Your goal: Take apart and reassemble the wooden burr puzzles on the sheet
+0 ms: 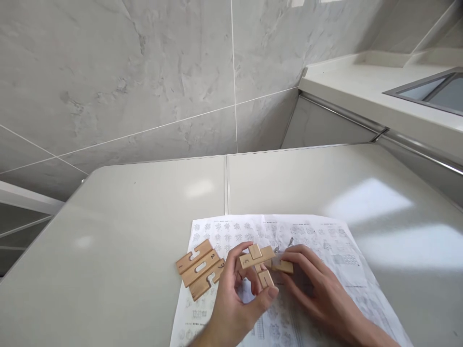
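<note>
Several notched wooden puzzle pieces (pixel 257 260), fitted crosswise into each other, are held between the thumb and fingers of my left hand (pixel 237 299). One bar of this group carries a pencil mark. Just to the right, my right hand (pixel 318 284) grips another wooden puzzle piece (pixel 284 267) in its fingertips; its left end is close to the group, and I cannot tell whether they touch. Left of my hands, flat wooden pieces (pixel 199 267) with cut-outs lie side by side, with pencilled numbers on them, partly over the paper's edge.
A creased printed instruction sheet (pixel 213 241) with small diagrams lies under both hands. It rests on a glossy pale table (pixel 144 231) with a seam (pixel 226 185). Behind stands a grey tiled wall (pixel 173 72). A white counter (pixel 343 79) with an inset sink-like frame is at right.
</note>
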The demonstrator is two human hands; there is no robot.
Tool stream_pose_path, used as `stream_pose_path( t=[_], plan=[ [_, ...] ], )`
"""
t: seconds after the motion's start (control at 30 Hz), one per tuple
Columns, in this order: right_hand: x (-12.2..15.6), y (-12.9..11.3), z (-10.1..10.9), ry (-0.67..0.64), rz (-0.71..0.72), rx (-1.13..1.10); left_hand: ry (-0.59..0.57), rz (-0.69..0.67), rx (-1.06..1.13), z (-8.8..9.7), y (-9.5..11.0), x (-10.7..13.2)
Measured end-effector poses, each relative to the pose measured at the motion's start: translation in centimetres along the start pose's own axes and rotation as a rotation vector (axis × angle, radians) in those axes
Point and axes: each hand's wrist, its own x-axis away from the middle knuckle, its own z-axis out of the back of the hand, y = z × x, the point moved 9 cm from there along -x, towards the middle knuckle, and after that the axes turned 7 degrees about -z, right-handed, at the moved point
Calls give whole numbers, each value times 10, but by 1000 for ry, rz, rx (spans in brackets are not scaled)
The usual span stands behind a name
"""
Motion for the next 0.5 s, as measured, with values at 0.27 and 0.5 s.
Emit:
stream_pose_path(
  t=[0.27, 0.5],
  plan=[
    [1, 6, 3, -11, -22, -92, -35, -3, -17, -4, 3, -3],
    [5, 2, 2, -71, 12, -110, -85, 4, -29, -10, 8, -3]
  ],
)
